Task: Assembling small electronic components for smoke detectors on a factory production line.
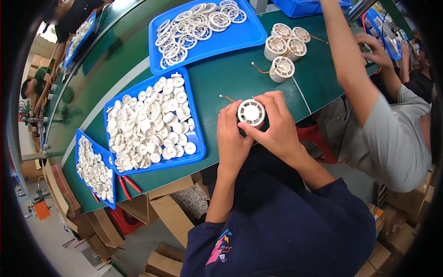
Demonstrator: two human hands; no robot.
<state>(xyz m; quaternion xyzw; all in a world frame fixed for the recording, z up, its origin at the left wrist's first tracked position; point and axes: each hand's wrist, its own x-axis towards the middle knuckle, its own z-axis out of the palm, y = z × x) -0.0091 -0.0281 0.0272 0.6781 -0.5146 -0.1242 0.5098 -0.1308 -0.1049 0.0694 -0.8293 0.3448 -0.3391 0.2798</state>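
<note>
Both hands meet at the near edge of the green table: the left hand cups a round white plastic fan housing from the side, fingers curled against its wall, while the right hand presses thumb and fingertips on its rim and top. The housing, trailing a thin orange wire, looks light, rigid and smooth, best gripped by its outer wall rather than the slotted face or wire. Beyond lie a blue tray of white caps, finished housings, a farther tray of rings, and a neighbour's reaching arm.
</note>
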